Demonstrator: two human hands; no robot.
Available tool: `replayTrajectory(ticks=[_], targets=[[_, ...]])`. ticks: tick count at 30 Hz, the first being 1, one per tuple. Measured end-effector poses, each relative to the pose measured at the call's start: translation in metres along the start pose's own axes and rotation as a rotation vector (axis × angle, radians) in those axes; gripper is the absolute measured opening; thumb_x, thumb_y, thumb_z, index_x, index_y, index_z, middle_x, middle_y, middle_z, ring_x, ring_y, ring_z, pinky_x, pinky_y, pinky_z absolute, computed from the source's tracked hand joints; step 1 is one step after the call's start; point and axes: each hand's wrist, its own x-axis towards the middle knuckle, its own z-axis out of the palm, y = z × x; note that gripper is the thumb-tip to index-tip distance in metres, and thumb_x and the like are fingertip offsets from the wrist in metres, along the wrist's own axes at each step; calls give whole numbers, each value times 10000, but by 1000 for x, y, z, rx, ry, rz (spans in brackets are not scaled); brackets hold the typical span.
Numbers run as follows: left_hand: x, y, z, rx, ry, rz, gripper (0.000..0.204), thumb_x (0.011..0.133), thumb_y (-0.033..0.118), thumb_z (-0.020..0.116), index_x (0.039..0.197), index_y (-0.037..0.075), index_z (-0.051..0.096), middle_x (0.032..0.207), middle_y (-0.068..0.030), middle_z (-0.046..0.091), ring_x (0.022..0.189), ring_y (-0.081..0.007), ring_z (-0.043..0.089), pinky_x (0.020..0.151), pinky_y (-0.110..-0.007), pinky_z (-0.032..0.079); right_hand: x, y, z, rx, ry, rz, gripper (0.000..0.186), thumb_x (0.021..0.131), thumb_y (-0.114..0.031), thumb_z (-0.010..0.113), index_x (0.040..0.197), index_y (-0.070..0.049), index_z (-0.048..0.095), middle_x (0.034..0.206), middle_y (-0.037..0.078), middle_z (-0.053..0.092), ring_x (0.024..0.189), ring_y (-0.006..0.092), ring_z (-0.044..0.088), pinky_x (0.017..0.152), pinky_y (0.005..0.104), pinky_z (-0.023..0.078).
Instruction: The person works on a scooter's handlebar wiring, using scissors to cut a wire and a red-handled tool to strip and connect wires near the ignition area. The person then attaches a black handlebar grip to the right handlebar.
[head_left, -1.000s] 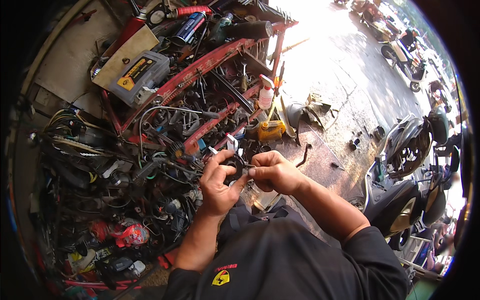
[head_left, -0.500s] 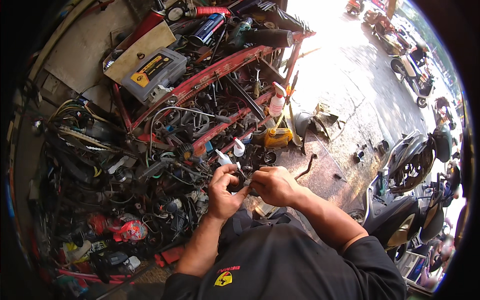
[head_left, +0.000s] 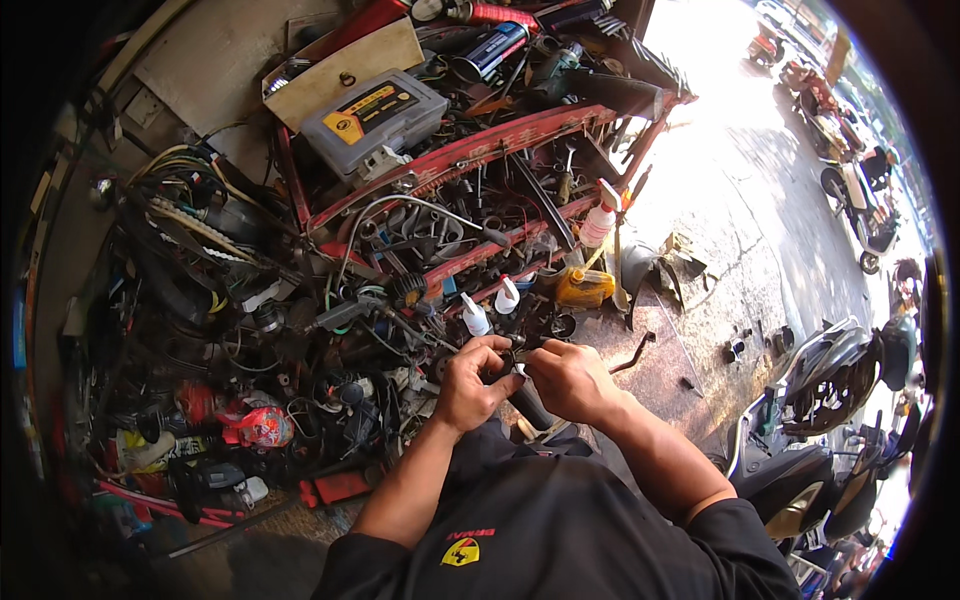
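My left hand (head_left: 470,385) has its fingers curled on a small dark round part (head_left: 513,352), partly hidden by the fingers. Its thumb reaches toward my right hand (head_left: 575,380), which is closed in a pinch against that part, with a small pale bit at the fingertips that I cannot make out. A dark cylinder (head_left: 532,407) shows just below both hands. Two white bottles (head_left: 475,318) stand just beyond my fingers, among metal parts and tubing.
A red metal rack (head_left: 460,160) holds tools, cans and a grey plastic case (head_left: 365,120). A spray bottle (head_left: 600,220), yellow jug (head_left: 585,290) and bent rod (head_left: 632,357) are beyond my right hand. Tangled parts cover the left. Parked scooters (head_left: 800,475) line the right.
The view has shifted, so the scene sits further right in the picture. The round part, earlier facing up as a ring, is now more hidden by my fingers. The dark cylinder below has come into sight.
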Motion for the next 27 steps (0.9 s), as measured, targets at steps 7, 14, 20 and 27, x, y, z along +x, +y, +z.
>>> replayTrajectory(ticks=[7,14,20,27], targets=[[-7,-10,2,-481,48,-195,255,824,9,744,1025,5,588,1080,-76,636,995,-139,605,891,-298,492,4,-4,11,106,-22,34,150,819,-69,685,961,-25,663,796,156,625,700,379,639,597,441,524],[-14,-14,-6,-369,34,-216,331,857,-14,651,1182,2,588,1046,-62,649,952,-119,613,851,-271,506,12,-10,20,286,-26,23,145,831,-114,714,910,-19,639,792,169,621,712,394,643,605,449,518],[-14,-14,-6,-492,110,-287,282,871,-11,590,1153,-8,592,1021,-58,648,916,-106,612,830,-253,499,20,-14,21,320,-17,-12,215,823,-113,744,992,-15,655,813,164,631,721,388,649,611,438,526],[-9,-12,-11,-718,121,-241,311,851,34,552,1152,-22,606,988,-30,646,869,-86,591,830,-241,471,12,-7,23,433,10,132,251,858,-150,740,1048,-10,654,880,168,646,782,377,669,670,404,557]])
